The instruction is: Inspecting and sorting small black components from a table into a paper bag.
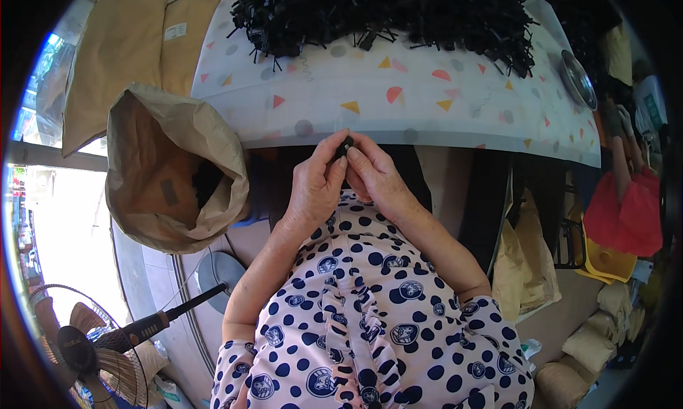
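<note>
Both my hands meet in front of me, just off the near edge of the table. Between their fingertips is a small black plastic part (344,149), mostly covered by the fingers. My left hand (317,179) pinches it from the left, thumb and forefinger closed. From the other side my right hand (375,169) grips the same part, its thumb pressed against it. Across the far side of the table lies a big heap of black plastic parts (384,14), many with thin prongs sticking out.
A patterned cloth covers the table (320,114). Left of my hands stands an open brown paper sack (128,188) with black pieces inside. A metal bowl (578,80) sits at the table's right end. A fan (89,348) is at lower left. Another person in red (626,210) is at right.
</note>
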The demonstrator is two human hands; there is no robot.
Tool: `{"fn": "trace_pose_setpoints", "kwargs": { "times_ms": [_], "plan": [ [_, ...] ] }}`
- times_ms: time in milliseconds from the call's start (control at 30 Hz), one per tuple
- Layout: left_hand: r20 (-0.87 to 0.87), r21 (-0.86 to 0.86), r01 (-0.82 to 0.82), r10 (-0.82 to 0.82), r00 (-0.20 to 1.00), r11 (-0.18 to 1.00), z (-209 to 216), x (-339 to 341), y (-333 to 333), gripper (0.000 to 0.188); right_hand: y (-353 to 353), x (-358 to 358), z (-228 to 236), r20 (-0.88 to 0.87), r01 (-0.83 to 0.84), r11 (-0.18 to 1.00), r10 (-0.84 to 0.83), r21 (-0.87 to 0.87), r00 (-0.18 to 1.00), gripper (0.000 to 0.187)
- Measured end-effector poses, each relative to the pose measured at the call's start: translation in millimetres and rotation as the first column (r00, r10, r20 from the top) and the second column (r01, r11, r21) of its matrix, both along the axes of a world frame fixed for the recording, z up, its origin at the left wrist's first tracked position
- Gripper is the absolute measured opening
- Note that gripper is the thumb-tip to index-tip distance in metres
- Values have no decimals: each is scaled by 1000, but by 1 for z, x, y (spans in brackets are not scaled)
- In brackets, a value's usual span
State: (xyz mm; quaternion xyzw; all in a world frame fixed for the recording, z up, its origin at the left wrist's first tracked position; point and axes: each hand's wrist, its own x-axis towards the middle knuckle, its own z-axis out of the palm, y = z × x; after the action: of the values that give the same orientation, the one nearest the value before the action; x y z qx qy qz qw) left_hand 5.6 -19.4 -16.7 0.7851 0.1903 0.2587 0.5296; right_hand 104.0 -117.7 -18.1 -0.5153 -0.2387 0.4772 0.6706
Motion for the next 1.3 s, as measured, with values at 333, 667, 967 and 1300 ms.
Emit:
{"fn": "trace_pose_setpoints", "kwargs": {
  "times_ms": [333, 667, 967, 1300],
  "plan": [
    [-32, 281, -99, 113, 993, 954, 23, -10, 24, 33, 33, 34, 10, 79, -291, 955, 295, -57, 952, 28],
    [-46, 514, -587, 703, 710, 626, 22, -152, 130, 38, 83, 212, -14, 988, 479, 870, 149, -115, -34, 25],
    [65, 361, -309, 306, 950, 880, 18, -38, 66, 58, 64, 183, -9, 835, 318, 908, 58, -272, 548, 18],
    [-50, 357, 63, -48, 998, 932, 4, 39, 31, 66, 9, 69, 14, -306, -166, 966, 100, -199, 947, 19]
  ]
}}
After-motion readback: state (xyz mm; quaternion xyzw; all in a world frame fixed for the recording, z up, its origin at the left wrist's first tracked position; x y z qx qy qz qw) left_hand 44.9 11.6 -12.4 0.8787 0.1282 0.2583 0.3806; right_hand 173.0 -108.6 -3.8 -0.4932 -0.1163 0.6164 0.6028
